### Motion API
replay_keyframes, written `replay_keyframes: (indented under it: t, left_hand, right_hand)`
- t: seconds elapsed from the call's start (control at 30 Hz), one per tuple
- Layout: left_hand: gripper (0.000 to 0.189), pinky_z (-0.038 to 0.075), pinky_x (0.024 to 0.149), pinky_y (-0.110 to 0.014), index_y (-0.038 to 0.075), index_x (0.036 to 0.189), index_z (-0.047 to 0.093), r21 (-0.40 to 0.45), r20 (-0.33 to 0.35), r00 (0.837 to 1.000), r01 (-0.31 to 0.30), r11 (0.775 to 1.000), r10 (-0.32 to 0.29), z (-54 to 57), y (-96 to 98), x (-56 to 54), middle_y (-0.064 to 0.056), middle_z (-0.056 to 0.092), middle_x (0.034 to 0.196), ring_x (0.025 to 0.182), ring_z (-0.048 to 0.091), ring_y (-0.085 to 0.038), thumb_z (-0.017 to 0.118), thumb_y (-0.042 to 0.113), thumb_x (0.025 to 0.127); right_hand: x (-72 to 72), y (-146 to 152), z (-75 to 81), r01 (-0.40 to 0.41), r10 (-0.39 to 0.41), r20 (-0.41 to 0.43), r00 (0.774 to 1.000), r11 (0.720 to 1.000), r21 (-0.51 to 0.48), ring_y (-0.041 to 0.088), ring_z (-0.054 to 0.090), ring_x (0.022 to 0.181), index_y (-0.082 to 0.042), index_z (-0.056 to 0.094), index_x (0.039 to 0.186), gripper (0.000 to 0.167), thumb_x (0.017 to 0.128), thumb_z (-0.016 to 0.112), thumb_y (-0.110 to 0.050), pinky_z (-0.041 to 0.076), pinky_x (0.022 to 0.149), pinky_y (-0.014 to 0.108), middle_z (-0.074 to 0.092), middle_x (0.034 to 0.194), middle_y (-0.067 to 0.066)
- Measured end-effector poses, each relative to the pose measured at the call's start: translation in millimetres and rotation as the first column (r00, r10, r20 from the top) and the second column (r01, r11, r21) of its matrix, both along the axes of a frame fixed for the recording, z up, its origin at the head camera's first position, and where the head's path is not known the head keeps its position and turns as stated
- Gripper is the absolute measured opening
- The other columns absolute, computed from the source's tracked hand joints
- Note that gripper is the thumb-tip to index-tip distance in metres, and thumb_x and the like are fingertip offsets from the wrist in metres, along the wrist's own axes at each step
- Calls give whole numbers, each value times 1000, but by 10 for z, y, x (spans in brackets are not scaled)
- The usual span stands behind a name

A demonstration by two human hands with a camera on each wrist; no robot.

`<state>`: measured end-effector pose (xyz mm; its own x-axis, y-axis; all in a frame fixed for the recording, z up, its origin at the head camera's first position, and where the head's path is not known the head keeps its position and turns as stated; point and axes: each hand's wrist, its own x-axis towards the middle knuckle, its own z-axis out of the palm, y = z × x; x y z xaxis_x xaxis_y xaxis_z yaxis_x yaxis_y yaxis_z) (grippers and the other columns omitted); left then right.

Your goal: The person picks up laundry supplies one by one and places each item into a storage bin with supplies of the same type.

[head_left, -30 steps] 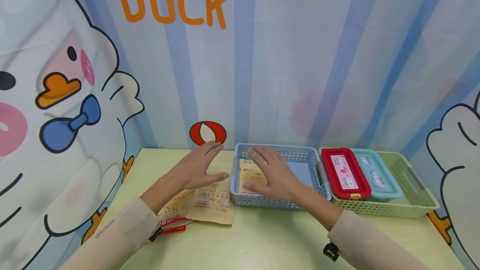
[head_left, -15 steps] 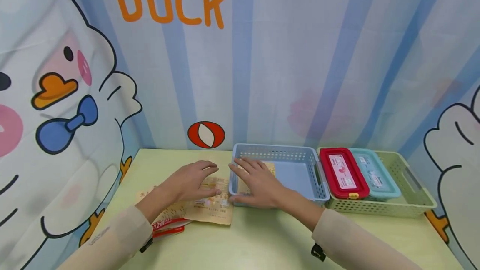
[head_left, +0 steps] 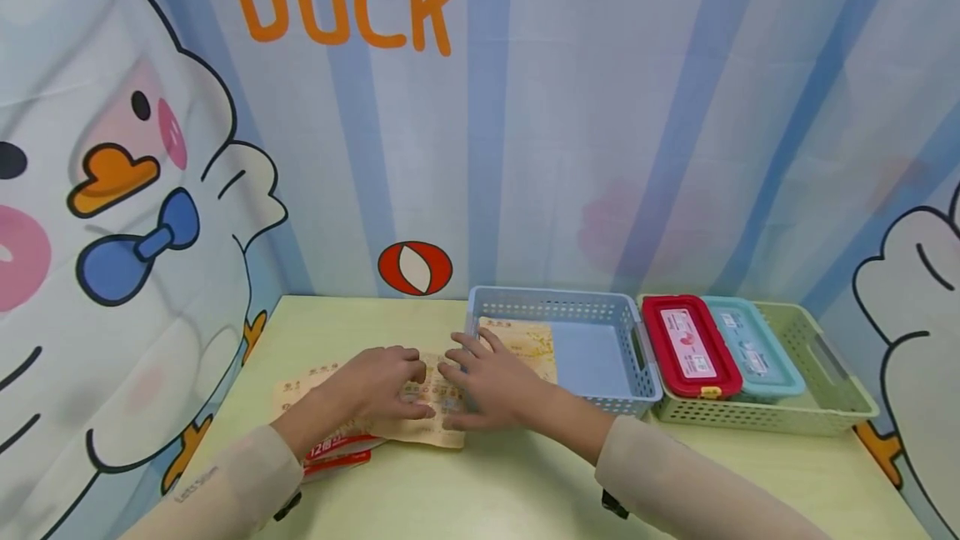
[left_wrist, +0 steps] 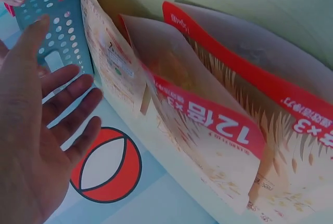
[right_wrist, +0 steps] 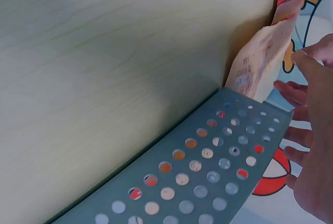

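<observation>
Loose-fingered and empty, my left hand (head_left: 378, 383) and right hand (head_left: 501, 387) flank the tan packet (head_left: 438, 395), low centre of frame, just left of the blue basket (head_left: 592, 357). A careless pinch might drag the overlapping red-banded packet (head_left: 341, 445) along.

2 hands (head_left: 378, 382) (head_left: 498, 386) hover, fingers (left_wrist: 67, 98) apparently relaxed.

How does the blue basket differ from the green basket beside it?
The blue basket holds a beige packet, while the green basket holds a red-lidded box and a teal-lidded box. The blue basket stands by the right hand; the green basket is farther from it. Both rest on the table and have holes in their walls.
</observation>
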<state>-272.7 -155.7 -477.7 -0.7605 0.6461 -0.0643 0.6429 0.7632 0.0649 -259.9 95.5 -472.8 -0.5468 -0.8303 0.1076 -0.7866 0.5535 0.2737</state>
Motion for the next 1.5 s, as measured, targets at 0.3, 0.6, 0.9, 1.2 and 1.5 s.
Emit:
replay_keyframes:
  t: [0.3, 0.6, 0.9, 1.2, 1.5]
  left_hand:
    - [51, 45, 65, -31, 27, 93, 64, -84, 43, 999, -22, 996, 25, -51, 49, 89, 15, 51, 84, 68, 50, -7, 75, 76, 83]
    - [59, 43, 61, -31, 26, 84, 58, -123, 28, 999, -17, 992, 20, -125, 43, 115, 13, 49, 81, 66, 47, -8, 78, 81, 74]
    - [68, 50, 65, -33, 23, 91, 62, -133, 29, 999, -35, 991, 39, -159, -1, 143, 10, 52, 85, 72, 50, -11, 82, 83, 66]
    - [64, 51, 69, -35, 22, 100, 63, -159, 88, 992, -70, 985, 85, -161, -1, 155, 8, 54, 89, 77, 52, -13, 86, 74, 72]
    - [21, 49, 74, -36, 26, 93, 64, -159, 157, 973, -146, 976, 172, -64, 19, 144, 8, 53, 90, 77, 52, -15, 81, 37, 88]
  right_hand:
    - [43, -139, -103, -25, 31, -56, 998, 995, 101, 26, 51, 137, -22, 75, 120, 64, 96, 54, -78, 30, 123, 57, 70, 123, -3]
    - [143, -164, -219, -68, 91, -125, 988, 982, 176, 24, 57, 125, -27, 76, 111, 54, 95, 58, -75, 34, 120, 59, 71, 114, -5]
    - [187, -182, -278, -92, 128, -148, 981, 969, 228, 26, 53, 135, -24, 77, 111, 60, 93, 59, -78, 26, 124, 60, 71, 118, -3]
    - [217, -184, -304, -134, 167, -179, 969, 973, 186, 23, 56, 128, -25, 77, 105, 26, 101, 63, -47, 29, 123, 61, 72, 112, -4]
    - [222, -208, -348, -141, 174, -205, 963, 976, 167, 20, 60, 121, -29, 78, 94, 16, 103, 65, -31, 34, 121, 58, 74, 103, -6]
